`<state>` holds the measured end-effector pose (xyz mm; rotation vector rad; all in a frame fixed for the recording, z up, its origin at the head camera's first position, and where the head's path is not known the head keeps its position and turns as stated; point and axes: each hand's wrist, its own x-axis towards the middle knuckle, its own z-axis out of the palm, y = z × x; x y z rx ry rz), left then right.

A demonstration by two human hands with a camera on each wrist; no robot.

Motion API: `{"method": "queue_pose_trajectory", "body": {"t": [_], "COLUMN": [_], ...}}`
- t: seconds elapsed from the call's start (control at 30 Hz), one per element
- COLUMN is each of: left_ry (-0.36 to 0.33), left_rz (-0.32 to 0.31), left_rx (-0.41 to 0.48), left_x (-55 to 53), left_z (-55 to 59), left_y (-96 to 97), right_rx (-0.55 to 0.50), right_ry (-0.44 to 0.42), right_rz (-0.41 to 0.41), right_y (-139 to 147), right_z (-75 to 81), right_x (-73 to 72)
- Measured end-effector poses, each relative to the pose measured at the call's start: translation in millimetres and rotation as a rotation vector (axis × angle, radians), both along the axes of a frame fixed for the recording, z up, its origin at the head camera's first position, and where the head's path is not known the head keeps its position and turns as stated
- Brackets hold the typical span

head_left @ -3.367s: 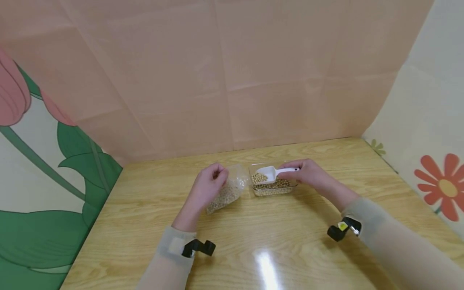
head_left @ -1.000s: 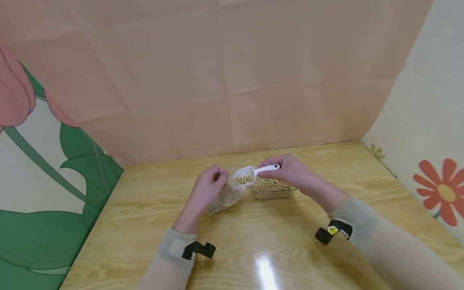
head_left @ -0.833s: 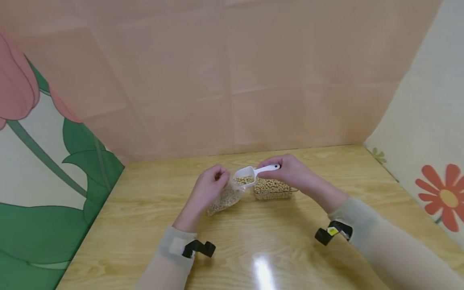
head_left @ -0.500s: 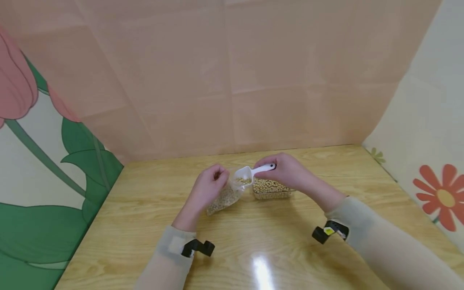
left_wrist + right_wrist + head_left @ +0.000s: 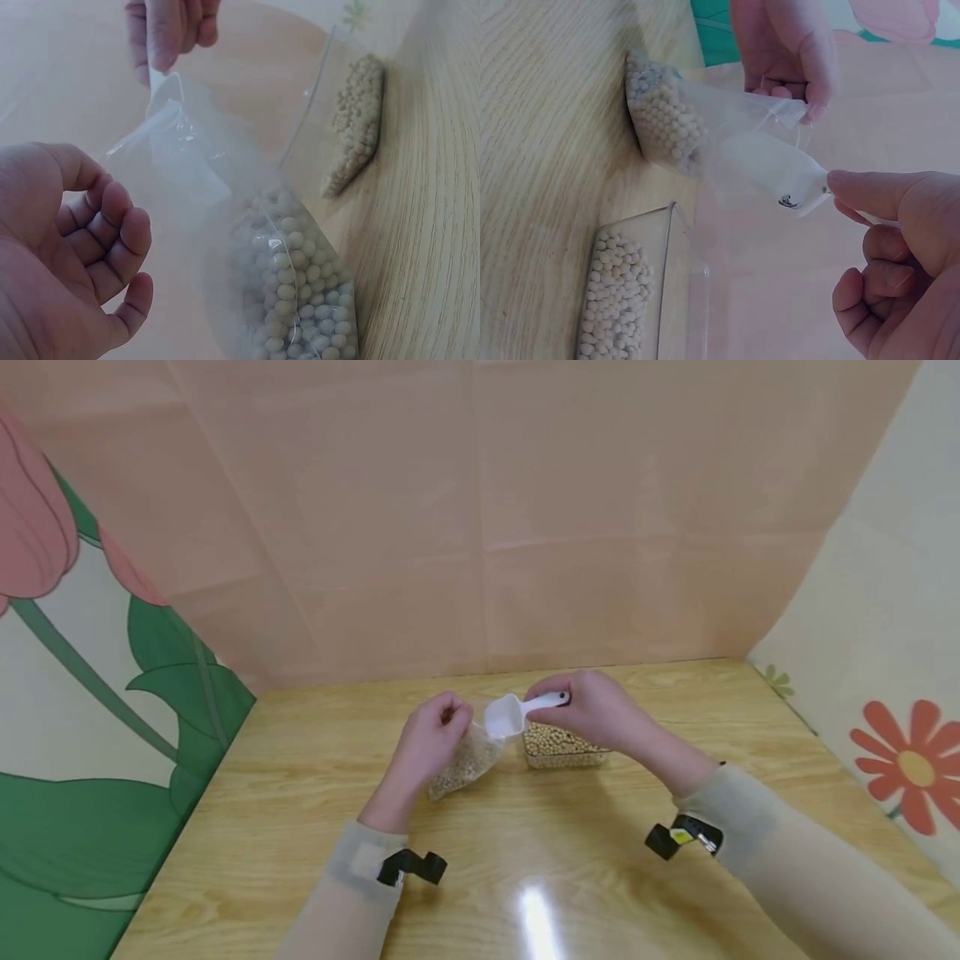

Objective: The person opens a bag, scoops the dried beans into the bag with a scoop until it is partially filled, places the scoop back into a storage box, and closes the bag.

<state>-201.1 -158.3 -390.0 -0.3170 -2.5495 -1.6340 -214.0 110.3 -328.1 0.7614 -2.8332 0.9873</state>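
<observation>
My left hand (image 5: 431,739) pinches the upper edge of a clear plastic bag (image 5: 468,760), which holds pale round soybeans (image 5: 300,292) in its lower part. My right hand (image 5: 592,710) grips the handle of a white scoop (image 5: 505,717). In the right wrist view the scoop's bowl (image 5: 769,165) reaches into the bag's mouth, tipped towards the left hand, and no beans show in it. To the right of the bag stands a clear rectangular container (image 5: 566,761) of soybeans, partly hidden behind the right hand in the head view.
Everything rests on a wood-grain table (image 5: 480,868). A pink sheet (image 5: 480,527) hangs along its back edge. Flower-patterned panels stand at the left (image 5: 75,710) and right (image 5: 885,635). Each forearm carries a black wrist camera mount (image 5: 411,866).
The right hand has carried the scoop of soybeans left from over the container to the bag's mouth. The scoop has tipped, and its beans are gone from it. The left hand stays nearly in place.
</observation>
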Motion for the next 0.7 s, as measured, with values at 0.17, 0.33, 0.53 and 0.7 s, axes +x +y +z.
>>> {"method": "queue_pose_trajectory", "body": {"t": [0.17, 0.33, 0.53, 0.7], "left_ry": [0.003, 0.009, 0.009, 0.022], "left_rz": [0.023, 0.042, 0.077, 0.085], "left_rx": [0.016, 0.023, 0.065, 0.089], "left_x": [3.2, 6.2, 8.4, 5.3], "left_z": [-0.3, -0.5, 1.3, 4.3], "left_y": [-1.7, -4.2, -6.3, -4.6], "right_rx": [-0.031, -0.105, -0.192, -0.248], "right_ry": [-0.026, -0.112, -0.211, -0.236], "right_rz": [-0.012, -0.049, -0.115, -0.174], "right_y": [6, 17, 34, 51], "right_z": [1.7, 1.0, -3.3, -6.4], "right_x": [1.7, 4.3, 6.1, 8.6]}}
